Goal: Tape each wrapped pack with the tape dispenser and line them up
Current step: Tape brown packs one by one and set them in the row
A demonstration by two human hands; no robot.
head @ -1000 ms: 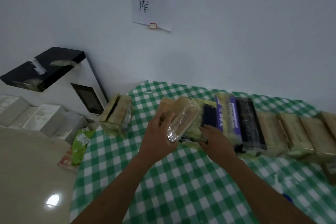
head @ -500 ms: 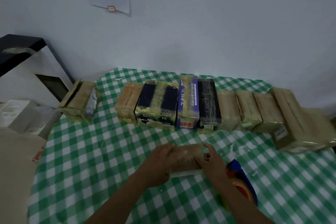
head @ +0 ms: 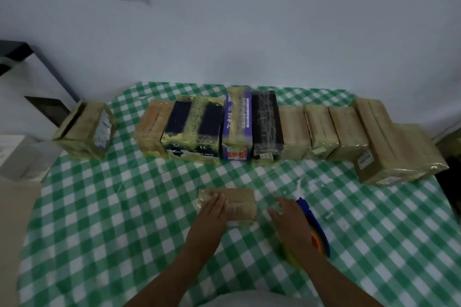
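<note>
Scene dim, bluish cast; light flat and diffuse, source could not be told. Shadows faint, soft-edged. Wide-angle lens bowed far edge of table (head: 99, 232), far corners stretched. Weak sheen on wrapped packs (head: 291, 129). Right hand (head: 289, 219) slightly blurred. Detail soft, grainy throughout.

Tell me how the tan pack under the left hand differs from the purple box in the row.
The tan pack is plain brown; the purple box is purple with white print. The tan pack lies crosswise, alone near the person, with the left hand flat on it; the purple box points toward the wall, packed between neighbours in the row, untouched. Both lie on the checked tablecloth and look glossy with wrap.
</note>
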